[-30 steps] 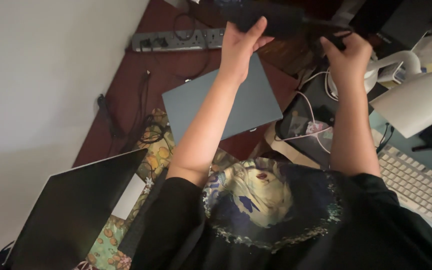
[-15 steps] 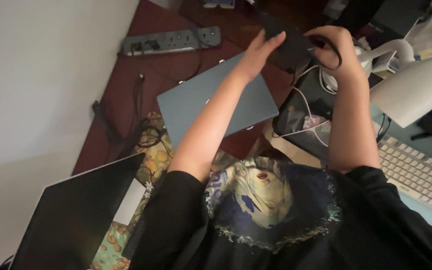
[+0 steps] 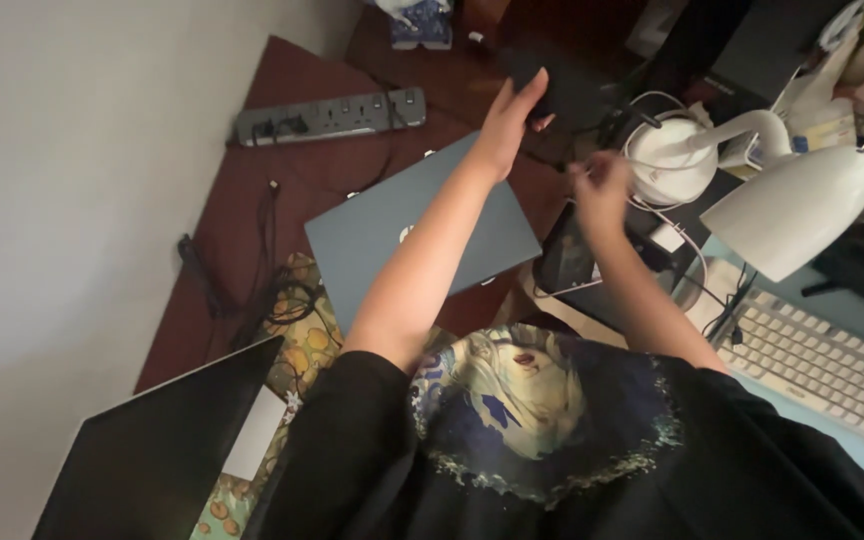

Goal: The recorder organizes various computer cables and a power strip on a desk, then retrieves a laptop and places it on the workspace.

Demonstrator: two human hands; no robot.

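Reaching over a cluttered dark wooden table [image 3: 282, 95], you are working with both arms stretched out in front of you. At far left, an open laptop [image 3: 157, 455] with a dark screen is sitting by your elbow, and a grey power strip [image 3: 332, 115] is lying near the wall with black cables trailing down from it. A closed grey-blue laptop [image 3: 392, 235] is resting flat under your left forearm. Your left hand [image 3: 512, 120] is gripping the near edge of a flat black device [image 3: 562, 85], fingers curled round it and thumb on top, holding it above the table just beyond the closed laptop. Your right hand [image 3: 600, 180] is hovering lower, fingertips drawn together as if pinching something thin; what it is pinching you cannot tell, as the hand is blurred. Beside it a dark-screened tablet [image 3: 567, 255] is lying, with a white desk lamp [image 3: 782, 195] and a white keyboard [image 3: 822, 365] sitting further right.
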